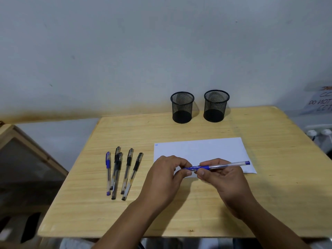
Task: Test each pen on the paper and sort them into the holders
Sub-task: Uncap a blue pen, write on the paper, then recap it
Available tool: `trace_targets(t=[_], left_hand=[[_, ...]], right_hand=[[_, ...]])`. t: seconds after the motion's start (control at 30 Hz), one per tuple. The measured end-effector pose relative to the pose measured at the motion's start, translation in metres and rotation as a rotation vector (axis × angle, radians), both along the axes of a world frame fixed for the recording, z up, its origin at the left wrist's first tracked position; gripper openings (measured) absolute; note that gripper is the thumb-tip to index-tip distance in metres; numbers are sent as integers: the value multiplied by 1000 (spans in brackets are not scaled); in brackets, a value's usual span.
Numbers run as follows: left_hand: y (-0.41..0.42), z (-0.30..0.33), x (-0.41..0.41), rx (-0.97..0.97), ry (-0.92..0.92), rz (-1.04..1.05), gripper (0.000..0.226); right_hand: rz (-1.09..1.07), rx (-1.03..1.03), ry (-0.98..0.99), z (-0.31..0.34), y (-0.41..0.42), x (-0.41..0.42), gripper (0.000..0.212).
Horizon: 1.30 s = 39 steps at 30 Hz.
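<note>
**Both hands on a blue pen over the paper**

The left hand (162, 177) and right hand (222, 178) hold one blue pen (221, 165) between them, just above the near edge of the paper (201, 150). The left grip pinches the capped end; the right grip is curled round the barrel. The pen lies nearly level, its far end pointing right. Five more pens (122, 172) lie side by side on the bench (269, 194), left of the paper. Two black mesh holders (182, 107) (215, 106) stand at the far edge, near each other.
</note>
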<state>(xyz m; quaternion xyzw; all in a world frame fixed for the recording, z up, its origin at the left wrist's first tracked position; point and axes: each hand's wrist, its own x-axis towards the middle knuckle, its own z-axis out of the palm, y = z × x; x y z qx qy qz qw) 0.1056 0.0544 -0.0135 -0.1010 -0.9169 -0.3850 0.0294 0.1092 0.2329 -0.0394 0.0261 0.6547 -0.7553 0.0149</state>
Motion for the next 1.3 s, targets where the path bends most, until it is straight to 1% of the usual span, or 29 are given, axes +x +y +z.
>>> trace_targets(t=[0.13,0.23,0.43,0.5,0.6,0.67,0.77,0.87,0.93,1.07,1.17,1.23,1.3], left_hand=[[1,-2,5,47,45,-3,8],[-1,-2,6,46,60,-16,8],[-7,-3,5,72,62,1,7],[-6,-5,5,128,43,42,7],[-1,-9,5,279,-34,103,7],[2,-12,4,350,-62,118,6],[7,-12,1,391,-73,119,6],[8,-13,-7,372,-86,110,17],[5,-16,-19,341,-94,131,25],[-3,-15,-59,310,-85,190,24],[-6,-11,-99,335,-72,240,25],[-5,-10,-125,344,-71,275,32],[-1,-10,-149,339,-82,309,45]], right_hand=[[-5,-40,9,-3,-6,6,14],[-3,-64,0,-5,-10,6,16],[11,-75,-24,-2,-15,5,12],[-1,-93,-28,1,-15,2,16],[-42,-172,-52,6,-18,-1,24],[-85,-181,-55,7,-21,-3,19],[-137,-144,-48,9,-23,-7,10],[-190,-105,-37,13,-20,-16,8],[-227,-36,-33,17,-14,-28,8],[-274,225,-24,29,5,-61,8],[-284,418,22,42,20,-94,11],[-268,543,74,54,27,-117,13],[-235,673,114,66,30,-138,14]])
